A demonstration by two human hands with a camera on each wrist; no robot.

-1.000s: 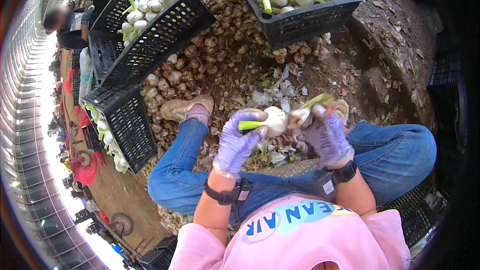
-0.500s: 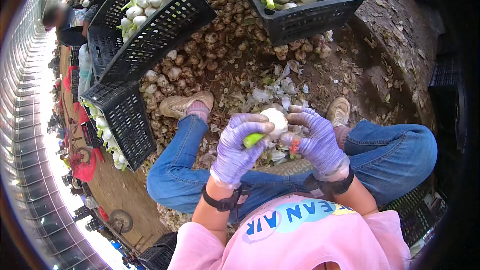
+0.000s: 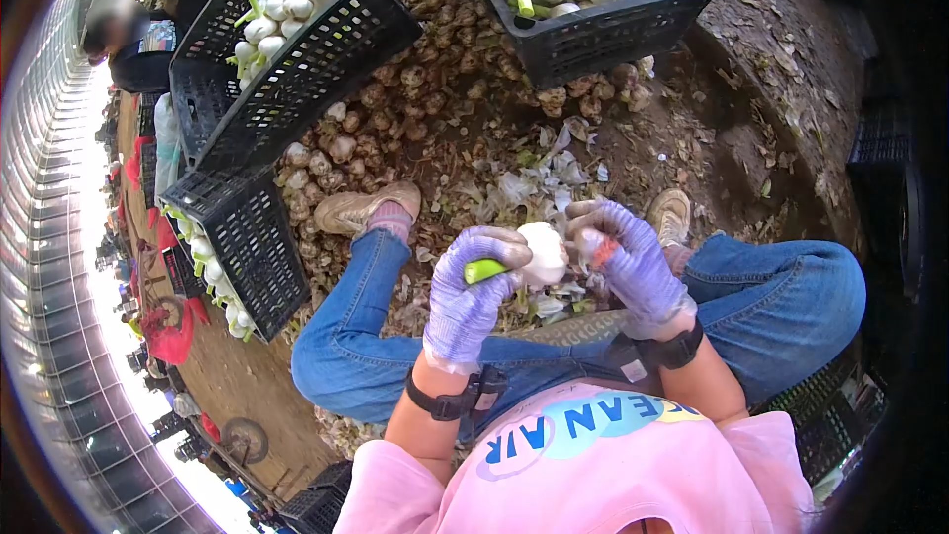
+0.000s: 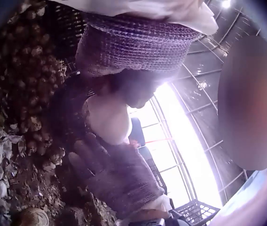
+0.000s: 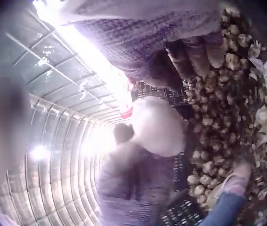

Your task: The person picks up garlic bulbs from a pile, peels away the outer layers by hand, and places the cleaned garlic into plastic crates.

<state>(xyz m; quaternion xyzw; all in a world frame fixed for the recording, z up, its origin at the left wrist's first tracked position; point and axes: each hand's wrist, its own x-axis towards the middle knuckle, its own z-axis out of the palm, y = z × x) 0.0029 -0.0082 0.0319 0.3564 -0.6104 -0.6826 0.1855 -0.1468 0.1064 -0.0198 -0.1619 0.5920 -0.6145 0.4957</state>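
A white garlic bulb [image 3: 545, 254] with a short green stem [image 3: 483, 270] is held in front of the body. My left hand [image 3: 469, 287], in a purple knitted glove, grips it around the stem, and the bulb points right. Close to the bulb's right side is my gloved right hand [image 3: 633, 262], its fingers loosely bent and nothing seen in its grasp. In the right wrist view a gap shows between the bulb [image 5: 157, 126] and the right hand [image 5: 171, 56]. Fingers of the right hand [image 4: 119, 174] pass below the bulb in the left wrist view.
Black crates of trimmed garlic stand ahead right [image 3: 613, 44], ahead left [image 3: 297, 79] and at left [image 3: 249, 247]. Unpeeled bulbs [image 3: 395, 104] are heaped between them. Peeled skins [image 3: 524, 188] litter the ground between the shoes. Another person [image 3: 138, 59] is at far left.
One second ago the right hand held loose husk and a green leaf, right of the bulb; both left its grasp. It came back to the bulb, and the left hand has tilted the bulb slightly.
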